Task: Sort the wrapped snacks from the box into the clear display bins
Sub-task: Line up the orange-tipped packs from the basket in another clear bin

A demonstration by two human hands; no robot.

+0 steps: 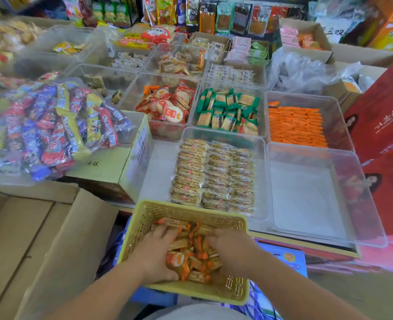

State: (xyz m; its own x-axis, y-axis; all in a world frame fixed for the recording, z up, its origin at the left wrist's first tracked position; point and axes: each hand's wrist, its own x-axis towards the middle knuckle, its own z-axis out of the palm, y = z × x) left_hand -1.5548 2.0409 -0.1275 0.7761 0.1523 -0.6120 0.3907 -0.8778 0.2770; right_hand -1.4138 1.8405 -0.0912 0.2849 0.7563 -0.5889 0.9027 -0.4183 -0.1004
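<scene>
Head view: orange-wrapped cracker packets (194, 252) lie jumbled, long axes every way, inside the yellow plastic mesh basket (186, 207), between both hands. The left hand (155, 252) curls thumb and fingers round several packets; the right hand (233, 250) has bent fingers (214, 240) buried in the heap, grip unclear. The empty clear plastic bin (306, 197) sits beyond the basket's far right corner, nearer the right hand

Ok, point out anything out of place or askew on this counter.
One orange packet lies alone in the back left corner of the orange bin, apart from the neat rows. The big bag on the left slumps over the edge of the carton. Nothing else stands out.
</scene>
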